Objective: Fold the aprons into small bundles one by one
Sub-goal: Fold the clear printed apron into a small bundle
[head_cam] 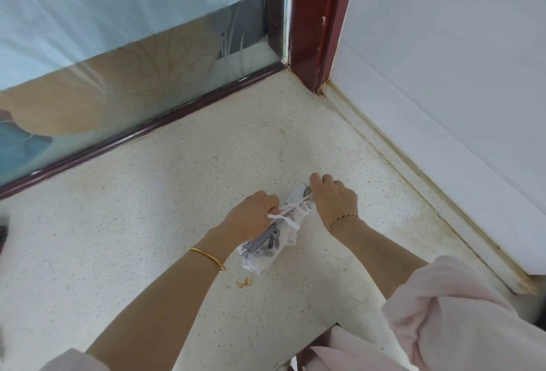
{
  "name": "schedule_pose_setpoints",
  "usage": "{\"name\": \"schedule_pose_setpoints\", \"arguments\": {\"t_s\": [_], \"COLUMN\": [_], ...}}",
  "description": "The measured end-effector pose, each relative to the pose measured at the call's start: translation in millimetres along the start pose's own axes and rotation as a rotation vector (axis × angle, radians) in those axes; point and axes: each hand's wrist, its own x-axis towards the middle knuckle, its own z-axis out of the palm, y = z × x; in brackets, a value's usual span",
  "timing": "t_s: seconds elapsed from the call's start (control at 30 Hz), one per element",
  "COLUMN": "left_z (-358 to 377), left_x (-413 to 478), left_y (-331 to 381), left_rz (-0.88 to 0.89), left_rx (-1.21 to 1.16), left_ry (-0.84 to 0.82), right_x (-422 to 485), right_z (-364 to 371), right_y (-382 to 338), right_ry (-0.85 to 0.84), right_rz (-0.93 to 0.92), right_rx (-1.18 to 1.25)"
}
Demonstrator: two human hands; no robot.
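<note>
Head view looks down on a speckled pale surface (177, 193) that ends in a corner. On the far and left side it is closed by the dark red bottom rail (118, 140) of a glass panel (118, 45). A red post (313, 30) stands in the corner, and on the right a low ledge (413, 169) runs under a white wall (458, 60). The widest bare room is to the left of the hands and beyond them. The ledge on the right is nearer to them.

The rolled apron (266, 248) lies on the surface between the two forearms, near the middle of the view. Its long axis is diagonal: the near end points to the lower left, toward the person, and the far end points to the upper right, toward the ledge.

The left hand (254, 214) is clenched and pinches a white tie (288, 217) at the middle of the roll. The right hand (334, 199) is curled over the far end, and the tie runs into its fingers.

The fingertips of both hands are hidden underneath. The left hand covers part of the roll. The grey print on the cloth is hard to read. The shapes behind the glass are not clear. A dark thing (3, 231) at the left border is cut off and blurred. A small orange mark (245, 282) is just beside the near end of the apron. Pink sleeves (458, 311) fill the lower right.
</note>
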Motion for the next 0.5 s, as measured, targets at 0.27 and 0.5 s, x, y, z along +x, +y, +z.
{"name": "schedule_pose_setpoints", "arguments": {"t_s": [0.27,0.5], "left_z": [-7,-40], "left_x": [-4,-20], "left_y": [-5,5], "left_rz": [-0.01,-0.026], "left_rx": [0.005,-0.166], "left_ry": [0.0,-0.014], "right_x": [-2,-7], "right_z": [3,-39], "right_y": [-3,-13], "right_ry": [-0.059,-0.068], "right_rz": [0.031,0.007], "right_rx": [0.126,0.385]}}
